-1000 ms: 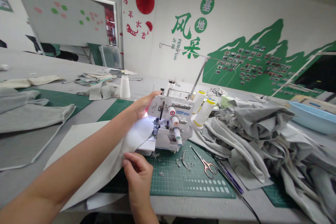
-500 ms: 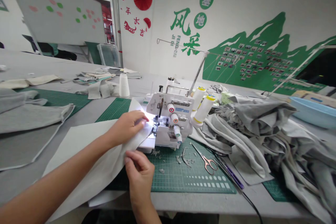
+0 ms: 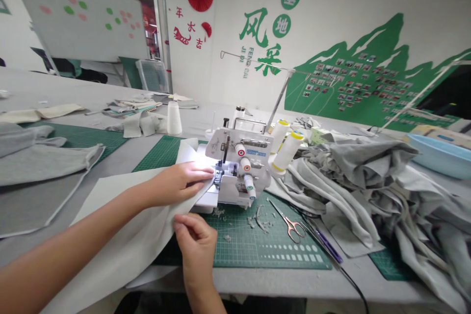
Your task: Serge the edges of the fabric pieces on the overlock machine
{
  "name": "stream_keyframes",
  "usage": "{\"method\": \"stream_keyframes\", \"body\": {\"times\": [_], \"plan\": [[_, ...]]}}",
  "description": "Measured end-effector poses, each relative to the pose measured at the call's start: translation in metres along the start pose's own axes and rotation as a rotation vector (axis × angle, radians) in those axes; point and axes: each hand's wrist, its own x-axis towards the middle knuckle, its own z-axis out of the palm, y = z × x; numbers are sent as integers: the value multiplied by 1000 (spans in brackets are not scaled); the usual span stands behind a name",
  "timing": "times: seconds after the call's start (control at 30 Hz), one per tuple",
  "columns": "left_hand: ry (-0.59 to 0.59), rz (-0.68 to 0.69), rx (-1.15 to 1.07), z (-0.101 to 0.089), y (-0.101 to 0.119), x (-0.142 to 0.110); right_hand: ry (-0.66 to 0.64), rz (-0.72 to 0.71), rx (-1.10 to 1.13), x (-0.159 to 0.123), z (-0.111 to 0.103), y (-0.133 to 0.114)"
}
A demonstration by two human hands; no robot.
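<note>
Pale fabric [image 3: 121,235] sits left of the overlock machine [image 3: 221,143], near edge running up to the lit presser foot [image 3: 218,176]. The rest spreads left across the green cutting mat [image 3: 270,255] and tabletop [image 3: 257,282], toward the front edge.

Left hand [image 3: 184,182]: palm down, fingers extended and lying flat on the fabric, tips just beside the foot. Right hand [image 3: 197,243]: thumb and index pinch the fabric's near edge, other fingers curled.

How I'd run it:
- Left fingertips look tight to the foot. Better a bit further back, pressing light and flat, steering only.
- Right guides the edge straight into the foot, slack, no pull. Tugging likely stretches the cloth or waves the edge.
- Curved edge: small turns, short bursts, smooth any fold first.
- Fabric weight near the front edge could drag; support it.

Scissors [image 3: 294,230] and lint scraps [image 3: 262,221] lie on the mat, right of the fabric. Thread cones [image 3: 289,152] stand behind the machine, grey fabric pile [image 3: 353,167] to its right.
</note>
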Motion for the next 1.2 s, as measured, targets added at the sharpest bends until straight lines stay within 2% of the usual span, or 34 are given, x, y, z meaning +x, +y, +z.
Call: {"method": "stream_keyframes", "body": {"times": [0.27,0.43,0.73,1.2], "plan": [[-91,69,65,-9,0,-3,-15,-8,7,-1,1,-1],[-25,73,75,-5,6,-6,46,-22,-13,-2,-4,-1],[43,-23,117,4,26,-10,141,-53,26,-12,-27,2],[51,-56,195,16,37,-18,242,-26,53,-16,-49,-8]]}}
